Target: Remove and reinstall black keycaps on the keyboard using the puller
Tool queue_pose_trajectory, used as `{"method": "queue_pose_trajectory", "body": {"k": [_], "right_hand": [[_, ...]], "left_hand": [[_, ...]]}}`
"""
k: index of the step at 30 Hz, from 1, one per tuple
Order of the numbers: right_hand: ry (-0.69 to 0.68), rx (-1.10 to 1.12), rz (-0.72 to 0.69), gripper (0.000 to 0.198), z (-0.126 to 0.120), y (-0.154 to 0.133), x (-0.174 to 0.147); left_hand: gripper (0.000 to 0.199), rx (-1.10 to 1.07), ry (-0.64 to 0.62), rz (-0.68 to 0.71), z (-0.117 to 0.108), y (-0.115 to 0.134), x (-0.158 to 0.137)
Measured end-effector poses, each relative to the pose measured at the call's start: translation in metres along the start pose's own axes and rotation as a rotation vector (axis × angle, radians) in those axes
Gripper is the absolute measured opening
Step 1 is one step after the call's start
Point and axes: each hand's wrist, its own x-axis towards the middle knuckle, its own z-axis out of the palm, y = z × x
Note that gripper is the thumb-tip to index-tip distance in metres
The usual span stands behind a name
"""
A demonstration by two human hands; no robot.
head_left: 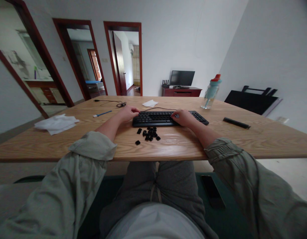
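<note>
A black keyboard [155,119] lies flat on the wooden table in front of me, with gaps in its rows hard to make out at this size. My left hand [127,114] is at the keyboard's left end, thumb and fingers closed about its upper corner. Over the right part of the keys, my right hand [183,118] has its thumb and fingertips pinched together against the keyboard; anything between them is too small to tell. Several loose black keycaps [151,133] are heaped on the wood just below the keyboard.
White tissues [57,123] and a blue brush [102,114] lie to the left. A coiled cable [121,104] and another tissue [150,103] are behind the keyboard. At the right stand a water bottle [211,93] and a dark bar [236,122]. A phone [212,192] rests beside my thigh.
</note>
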Motion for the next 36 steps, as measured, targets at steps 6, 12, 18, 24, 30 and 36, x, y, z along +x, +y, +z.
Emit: {"method": "queue_pose_trajectory", "body": {"k": [6, 12, 18, 24, 30, 36], "right_hand": [[-0.013, -0.042, 0.037, 0.03, -0.005, -0.008, -0.003], [-0.026, -0.037, 0.051, 0.033, -0.005, -0.013, -0.008], [0.004, -0.107, 0.035, 0.034, -0.004, -0.02, -0.011], [-0.042, -0.019, -0.01, 0.029, -0.006, -0.005, 0.003], [-0.122, 0.127, -0.029, 0.025, -0.01, 0.006, 0.013], [-0.114, 0.201, 0.001, 0.024, -0.009, 0.007, 0.012]], "left_hand": [[0.031, 0.006, -0.01, -0.005, 0.0, 0.0, 0.0], [0.03, 0.004, -0.015, -0.003, 0.001, 0.0, -0.001], [0.029, -0.015, -0.013, -0.01, 0.0, 0.002, -0.002], [0.027, -0.021, -0.002, -0.018, -0.001, 0.006, -0.004], [0.027, -0.029, -0.022, -0.018, 0.0, 0.006, -0.005], [0.025, -0.038, -0.006, -0.019, 0.0, 0.005, -0.003]]}}
